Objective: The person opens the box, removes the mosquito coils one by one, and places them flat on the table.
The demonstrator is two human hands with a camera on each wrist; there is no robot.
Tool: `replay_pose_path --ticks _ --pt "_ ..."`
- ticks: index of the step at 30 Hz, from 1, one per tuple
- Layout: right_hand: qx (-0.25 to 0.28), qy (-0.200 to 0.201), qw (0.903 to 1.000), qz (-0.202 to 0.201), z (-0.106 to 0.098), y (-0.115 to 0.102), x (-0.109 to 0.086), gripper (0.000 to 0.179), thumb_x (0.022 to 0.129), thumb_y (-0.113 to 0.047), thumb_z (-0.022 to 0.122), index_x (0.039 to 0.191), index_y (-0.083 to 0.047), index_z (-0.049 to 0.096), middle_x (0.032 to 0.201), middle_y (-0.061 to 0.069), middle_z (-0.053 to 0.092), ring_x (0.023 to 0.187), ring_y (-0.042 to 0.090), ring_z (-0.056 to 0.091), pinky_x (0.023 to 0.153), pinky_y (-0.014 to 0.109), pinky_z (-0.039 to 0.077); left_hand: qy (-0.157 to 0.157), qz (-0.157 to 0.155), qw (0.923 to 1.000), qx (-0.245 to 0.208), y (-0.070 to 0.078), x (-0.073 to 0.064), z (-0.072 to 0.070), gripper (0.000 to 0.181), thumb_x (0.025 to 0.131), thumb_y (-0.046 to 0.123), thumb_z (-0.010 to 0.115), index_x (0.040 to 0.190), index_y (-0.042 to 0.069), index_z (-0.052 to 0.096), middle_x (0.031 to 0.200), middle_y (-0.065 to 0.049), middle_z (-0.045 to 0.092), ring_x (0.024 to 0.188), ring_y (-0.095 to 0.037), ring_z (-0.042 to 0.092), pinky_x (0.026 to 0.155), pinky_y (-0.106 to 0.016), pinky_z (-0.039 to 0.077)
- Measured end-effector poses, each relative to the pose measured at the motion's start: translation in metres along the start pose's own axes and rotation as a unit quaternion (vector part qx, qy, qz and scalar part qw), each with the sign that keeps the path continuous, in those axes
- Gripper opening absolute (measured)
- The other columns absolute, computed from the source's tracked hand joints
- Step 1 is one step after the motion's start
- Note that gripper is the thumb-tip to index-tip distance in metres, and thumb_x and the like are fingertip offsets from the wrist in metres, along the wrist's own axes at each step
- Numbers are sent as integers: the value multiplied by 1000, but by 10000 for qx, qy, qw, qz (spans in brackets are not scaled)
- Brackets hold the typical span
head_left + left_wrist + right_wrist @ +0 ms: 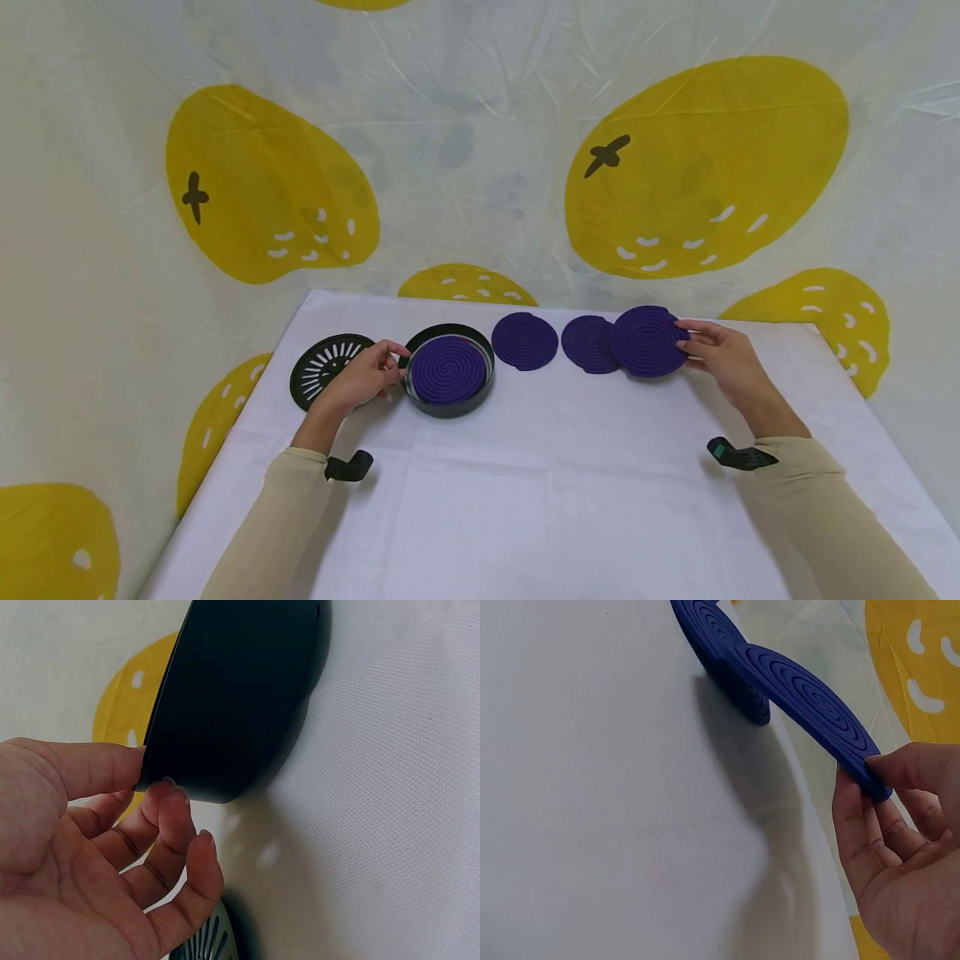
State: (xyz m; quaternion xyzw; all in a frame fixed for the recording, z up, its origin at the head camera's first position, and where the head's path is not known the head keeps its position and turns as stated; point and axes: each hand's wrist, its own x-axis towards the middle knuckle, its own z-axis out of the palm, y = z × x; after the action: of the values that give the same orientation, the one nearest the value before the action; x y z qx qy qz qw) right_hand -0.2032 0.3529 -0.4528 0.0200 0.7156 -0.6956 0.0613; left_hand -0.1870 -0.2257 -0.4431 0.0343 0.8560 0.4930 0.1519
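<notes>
In the head view my left hand pinches the left rim of a dark, shallow round holder. One purple spiral-grooved coaster lies inside that holder. The left wrist view shows the thumb at the rim and curled fingertips against the dark wall. On the other side, my right hand grips another purple coaster by its right edge, thumb on top and fingers below. This held coaster is tilted above the table in the right wrist view. It partly overlaps a second coaster lying on the cloth.
Between the holder and the overlapped coaster lies one more purple coaster. A black slotted disc rests left of the holder, partly behind my left hand. White cloth covers the table, whose far edge meets a fruit-patterned curtain.
</notes>
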Motion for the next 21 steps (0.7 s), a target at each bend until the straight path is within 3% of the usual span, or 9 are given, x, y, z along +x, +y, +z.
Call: replay_pose_path --ticks 13,21 --pt "11 23 9999 -108 -15 4 1 36 97 2 63 132 -5 62 97 -8 73 85 3 69 74 21 58 14 -21 10000 -6 0 0 0 33 97 8 65 129 3 56 90 -8 51 79 -26 55 63 -39 51" --pt "-627 271 9975 184 -18 1 0 43 99 -8 65 141 -2 54 97 -10 69 86 2 66 75 20 58 -13 -66 10000 -21 -1 2 -1 33 97 7 64 130 3 56 91 -8 51 81 -25 56 65 -39 52"
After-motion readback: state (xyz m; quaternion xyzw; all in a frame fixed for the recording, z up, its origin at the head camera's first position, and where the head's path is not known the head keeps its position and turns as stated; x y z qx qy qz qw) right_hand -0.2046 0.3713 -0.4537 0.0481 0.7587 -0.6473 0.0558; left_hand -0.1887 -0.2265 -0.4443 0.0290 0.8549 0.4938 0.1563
